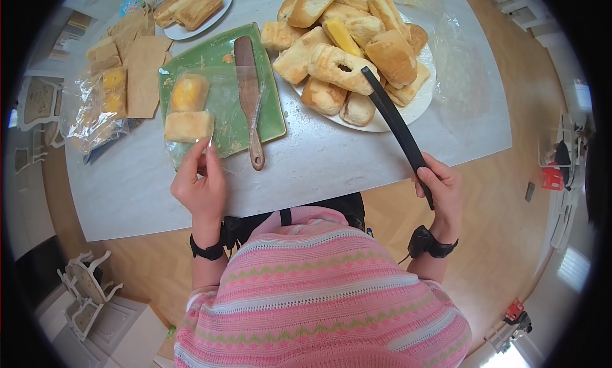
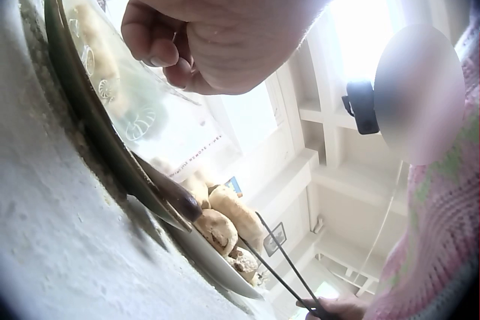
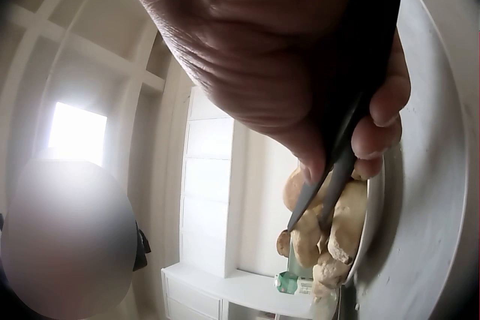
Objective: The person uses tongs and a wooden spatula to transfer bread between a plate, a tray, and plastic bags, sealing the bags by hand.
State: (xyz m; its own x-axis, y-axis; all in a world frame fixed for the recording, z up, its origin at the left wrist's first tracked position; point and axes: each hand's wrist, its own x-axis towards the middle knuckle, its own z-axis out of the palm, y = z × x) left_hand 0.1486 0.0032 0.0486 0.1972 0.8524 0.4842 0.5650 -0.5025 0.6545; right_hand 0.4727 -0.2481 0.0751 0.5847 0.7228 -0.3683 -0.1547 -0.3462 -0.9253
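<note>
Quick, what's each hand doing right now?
Left hand: fingers pinching the edge of the clear plastic bag with bread inside.
Right hand: curled round black tongs, tips at the bread pile.

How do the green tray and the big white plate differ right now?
Shape and color: the green tray is straight-sided and green; the big white plate is round and white.
Load: the tray bears a wooden spatula, with a clear bag of bread over it; the plate bears a loose heap of bread.
Coverage: the tray shows bare surface; the plate shows mostly rim.
Shared: both sit on the same pale table.
</note>
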